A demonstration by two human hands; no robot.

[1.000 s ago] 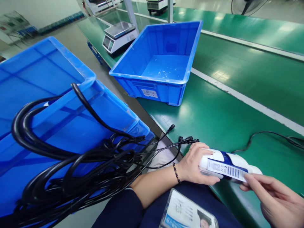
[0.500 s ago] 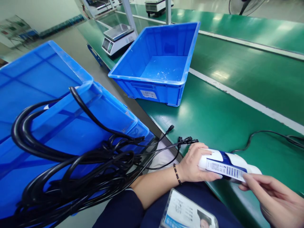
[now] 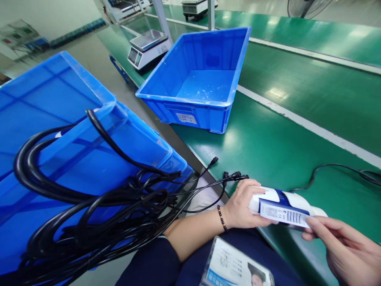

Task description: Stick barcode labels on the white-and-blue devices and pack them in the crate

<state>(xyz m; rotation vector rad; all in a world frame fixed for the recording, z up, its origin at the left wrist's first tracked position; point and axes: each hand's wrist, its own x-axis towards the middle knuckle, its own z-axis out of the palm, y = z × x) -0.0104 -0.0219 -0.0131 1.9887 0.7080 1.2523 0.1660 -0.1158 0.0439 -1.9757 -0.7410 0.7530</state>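
My left hand (image 3: 242, 204) is wrapped round one end of a white and dark-blue handheld device (image 3: 298, 201) at the table's near edge. The device's kind cannot be made out. Between thumb and fingers, my right hand (image 3: 347, 248) pinches the far end of a printed label (image 3: 285, 216) with a code and dark stripes. This label lies along the device's near side, a strip of blue casing showing above it. Whether it is stuck down there, I cannot tell. Black cable plugs (image 3: 235, 175) lie just beyond my left wrist.
Bundled black cables (image 3: 131, 214) hang over stacked blue crates (image 3: 89, 155) at left. A blue bin (image 3: 205, 104) stands on the green table (image 3: 268, 139), near a weighing scale (image 3: 147, 47). Another black cable (image 3: 318, 169) lies at right. A badge (image 3: 235, 264) hangs at my lap.
The label has shifted slightly down and right with my right hand, baring more of the blue casing above it. My left hand and the device have barely moved.
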